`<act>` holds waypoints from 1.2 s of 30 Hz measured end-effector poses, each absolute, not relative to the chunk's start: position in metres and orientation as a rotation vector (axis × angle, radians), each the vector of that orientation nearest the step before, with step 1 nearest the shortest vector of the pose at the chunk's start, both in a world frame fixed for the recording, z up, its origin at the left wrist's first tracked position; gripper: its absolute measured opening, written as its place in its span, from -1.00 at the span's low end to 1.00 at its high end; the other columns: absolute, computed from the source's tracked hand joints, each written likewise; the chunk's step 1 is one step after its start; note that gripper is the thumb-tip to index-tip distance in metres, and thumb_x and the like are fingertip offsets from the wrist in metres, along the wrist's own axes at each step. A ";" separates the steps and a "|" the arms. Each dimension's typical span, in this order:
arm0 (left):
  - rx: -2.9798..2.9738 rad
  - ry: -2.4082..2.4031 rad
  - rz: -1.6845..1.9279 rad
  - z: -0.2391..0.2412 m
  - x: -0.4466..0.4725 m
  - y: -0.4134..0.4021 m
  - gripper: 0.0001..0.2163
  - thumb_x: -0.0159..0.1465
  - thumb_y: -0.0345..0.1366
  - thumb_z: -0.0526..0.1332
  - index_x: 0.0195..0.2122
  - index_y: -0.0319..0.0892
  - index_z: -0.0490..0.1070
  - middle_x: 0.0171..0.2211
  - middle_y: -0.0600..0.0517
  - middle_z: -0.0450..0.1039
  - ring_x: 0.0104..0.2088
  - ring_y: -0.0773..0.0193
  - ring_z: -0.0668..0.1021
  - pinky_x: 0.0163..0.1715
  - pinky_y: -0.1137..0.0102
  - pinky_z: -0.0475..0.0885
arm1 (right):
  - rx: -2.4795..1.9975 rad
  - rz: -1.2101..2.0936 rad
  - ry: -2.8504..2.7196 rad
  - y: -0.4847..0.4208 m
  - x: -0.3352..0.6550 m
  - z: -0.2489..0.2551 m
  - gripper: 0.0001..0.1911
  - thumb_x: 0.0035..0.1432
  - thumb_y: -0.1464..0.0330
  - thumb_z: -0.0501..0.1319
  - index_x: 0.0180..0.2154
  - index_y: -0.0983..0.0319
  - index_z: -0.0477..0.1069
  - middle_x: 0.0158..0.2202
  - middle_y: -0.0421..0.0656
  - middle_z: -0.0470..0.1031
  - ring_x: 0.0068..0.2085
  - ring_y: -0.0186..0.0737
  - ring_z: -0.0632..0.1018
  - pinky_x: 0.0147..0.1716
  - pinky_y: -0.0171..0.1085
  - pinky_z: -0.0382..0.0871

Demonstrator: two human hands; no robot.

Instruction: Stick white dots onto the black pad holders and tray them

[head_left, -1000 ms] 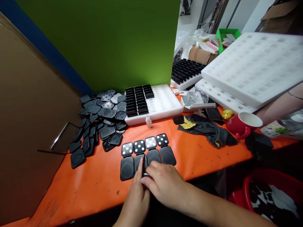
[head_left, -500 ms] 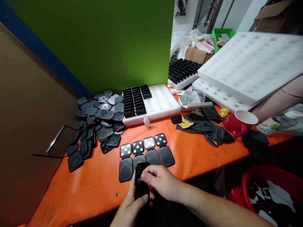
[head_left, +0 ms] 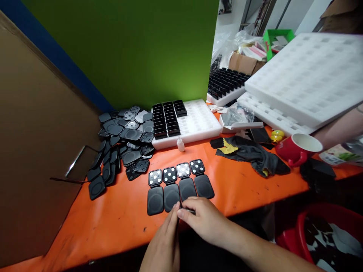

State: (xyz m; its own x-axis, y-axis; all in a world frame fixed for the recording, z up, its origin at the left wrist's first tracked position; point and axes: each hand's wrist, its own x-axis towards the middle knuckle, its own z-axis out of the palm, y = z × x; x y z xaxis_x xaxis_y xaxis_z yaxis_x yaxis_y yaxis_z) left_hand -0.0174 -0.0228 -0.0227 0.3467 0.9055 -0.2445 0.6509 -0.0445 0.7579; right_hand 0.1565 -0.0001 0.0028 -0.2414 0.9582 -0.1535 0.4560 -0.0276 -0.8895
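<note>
At the table's front edge, my left hand (head_left: pixel 166 238) is held on edge, its fingers pressed along a black hinged case, which is mostly hidden between my hands. My right hand (head_left: pixel 204 219) pinches the same case from the right, thumb and forefinger at its upper end. Just beyond lie several opened black hinged cases in a row, including a left one (head_left: pixel 155 201) and a right one (head_left: pixel 204 186). Their smaller upper panels carry white dots; the lower panels are plain, some with a round recess. A small white dropper bottle (head_left: pixel 180 144) stands behind the row.
A heap of black case parts (head_left: pixel 132 135) lies left, beside a white foam tray (head_left: pixel 198 130) partly filled with black pieces. To the right are a dark grey cloth (head_left: pixel 249 155), a red mug (head_left: pixel 295 151), stacked foam trays (head_left: pixel 309 79) and a red tub (head_left: pixel 302 234).
The black case has turned from facing me to edge-on between my hands. My left hand has straightened its fingers along it. The view has shifted slightly left.
</note>
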 end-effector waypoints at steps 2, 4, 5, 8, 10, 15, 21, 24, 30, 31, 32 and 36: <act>1.694 1.397 0.419 -0.021 -0.012 -0.025 -0.56 0.16 -0.35 0.08 0.10 -0.01 0.22 0.08 -0.04 0.29 0.07 0.06 0.35 0.05 0.16 0.23 | -1.474 1.257 -1.642 -0.002 0.153 0.002 -0.72 0.18 0.27 0.04 -0.49 0.24 0.37 -0.46 -0.22 0.40 -0.39 -0.35 0.40 -0.42 -0.40 0.19; 1.593 1.386 0.554 -0.018 -0.007 -0.025 -0.61 0.16 -0.31 0.10 0.04 -0.06 0.28 0.02 -0.08 0.36 0.01 0.07 0.41 0.00 0.20 0.30 | -1.415 1.285 -1.580 -0.002 0.149 0.002 -0.74 0.16 0.28 0.06 -0.48 0.24 0.38 -0.45 -0.22 0.41 -0.37 -0.35 0.40 -0.38 -0.39 0.19; 1.526 1.379 0.645 -0.016 -0.004 -0.023 -0.65 0.16 -0.28 0.11 0.01 -0.08 0.30 -0.01 -0.09 0.39 -0.02 0.08 0.43 -0.03 0.23 0.33 | -1.357 1.326 -1.548 -0.002 0.146 0.002 -0.76 0.16 0.27 0.07 -0.47 0.24 0.38 -0.44 -0.22 0.41 -0.36 -0.34 0.40 -0.36 -0.39 0.20; 1.269 1.400 0.855 -0.009 0.000 -0.016 -0.70 0.16 -0.20 0.13 -0.09 -0.15 0.33 -0.12 -0.08 0.46 -0.15 0.14 0.51 -0.17 0.31 0.43 | -1.193 1.586 -1.326 0.001 0.142 0.000 -0.69 0.19 0.21 0.01 -0.42 0.27 0.37 -0.51 -0.23 0.34 -0.45 -0.38 0.36 -0.44 -0.40 0.20; 1.174 1.440 0.856 -0.003 -0.002 -0.011 -0.70 0.15 -0.16 0.15 -0.13 -0.18 0.37 -0.17 -0.08 0.49 -0.22 0.14 0.54 -0.24 0.34 0.46 | -1.173 1.723 -1.155 0.003 0.142 -0.004 -0.63 0.21 0.16 -0.06 -0.40 0.28 0.34 -0.57 -0.27 0.25 -0.56 -0.43 0.27 -0.54 -0.42 0.14; 1.631 1.447 0.698 0.002 -0.015 -0.011 -0.70 0.21 -0.23 0.09 -0.04 -0.11 0.36 -0.11 -0.03 0.48 -0.11 0.15 0.50 -0.14 0.36 0.42 | -1.244 1.755 -1.228 0.006 0.147 -0.005 -0.62 0.20 0.13 -0.04 -0.48 0.27 0.27 -0.59 -0.29 0.18 -0.56 -0.45 0.21 -0.56 -0.42 0.08; 2.456 1.118 0.635 0.006 -0.022 -0.007 -0.53 0.17 -0.43 0.10 0.13 -0.10 0.13 -0.09 0.00 0.47 -0.16 0.33 0.54 -0.19 0.56 0.42 | -1.251 1.952 -1.184 0.001 0.159 -0.003 -0.60 0.16 0.09 -0.03 -0.52 0.26 0.20 -0.60 -0.29 0.16 -0.60 -0.47 0.16 -0.63 -0.43 0.01; 2.598 1.018 0.631 0.007 -0.021 -0.006 -0.51 0.16 -0.48 0.07 0.14 -0.18 0.11 -0.12 -0.05 0.48 -0.19 0.33 0.55 -0.21 0.58 0.43 | -1.146 2.188 -0.856 -0.002 0.163 -0.001 -0.64 0.12 0.08 0.04 -0.48 0.26 0.20 -0.60 -0.31 0.15 -0.67 -0.53 0.06 -0.72 -0.45 -0.16; 2.318 1.098 0.695 0.006 -0.016 -0.008 -0.57 0.18 -0.47 0.07 0.10 -0.10 0.20 -0.14 -0.02 0.50 -0.23 0.33 0.56 -0.26 0.56 0.43 | -0.969 2.194 -0.474 -0.007 0.155 -0.003 -0.72 0.07 0.18 0.13 -0.45 0.28 0.23 -0.59 -0.31 0.19 -0.69 -0.58 0.08 -0.73 -0.45 -0.23; 2.162 1.191 0.685 0.006 -0.014 -0.006 -0.65 0.20 -0.42 0.07 0.03 -0.09 0.29 -0.17 -0.01 0.51 -0.24 0.31 0.56 -0.26 0.53 0.44 | -0.938 2.194 -0.409 -0.008 0.152 -0.004 -0.72 0.08 0.17 0.12 -0.43 0.28 0.25 -0.58 -0.31 0.18 -0.69 -0.58 0.09 -0.72 -0.46 -0.22; 1.977 1.300 0.678 0.007 -0.013 -0.005 -0.73 0.21 -0.36 0.08 -0.07 -0.11 0.37 -0.23 -0.01 0.53 -0.26 0.27 0.56 -0.27 0.50 0.45 | -0.903 2.208 -0.347 -0.009 0.150 -0.005 -0.70 0.10 0.14 0.10 -0.40 0.27 0.26 -0.58 -0.32 0.17 -0.69 -0.58 0.09 -0.72 -0.46 -0.21; 1.327 1.537 0.704 0.009 -0.008 0.001 -0.76 0.16 -0.14 0.15 -0.41 -0.23 0.42 -0.47 0.00 0.52 -0.41 0.19 0.55 -0.42 0.41 0.46 | -0.838 2.312 -0.254 -0.012 0.146 -0.007 -0.68 0.13 0.13 0.05 -0.31 0.28 0.30 -0.56 -0.31 0.16 -0.68 -0.59 0.10 -0.71 -0.48 -0.20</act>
State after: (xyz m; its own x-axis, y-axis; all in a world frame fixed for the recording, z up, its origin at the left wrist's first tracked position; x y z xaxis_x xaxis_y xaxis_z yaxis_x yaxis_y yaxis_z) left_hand -0.0077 0.0006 0.0087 0.0430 0.9574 -0.2855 0.4088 0.2439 0.8794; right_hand 0.1461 -0.0125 -0.0069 -0.5789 0.6427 -0.5018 -0.5182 -0.7651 -0.3821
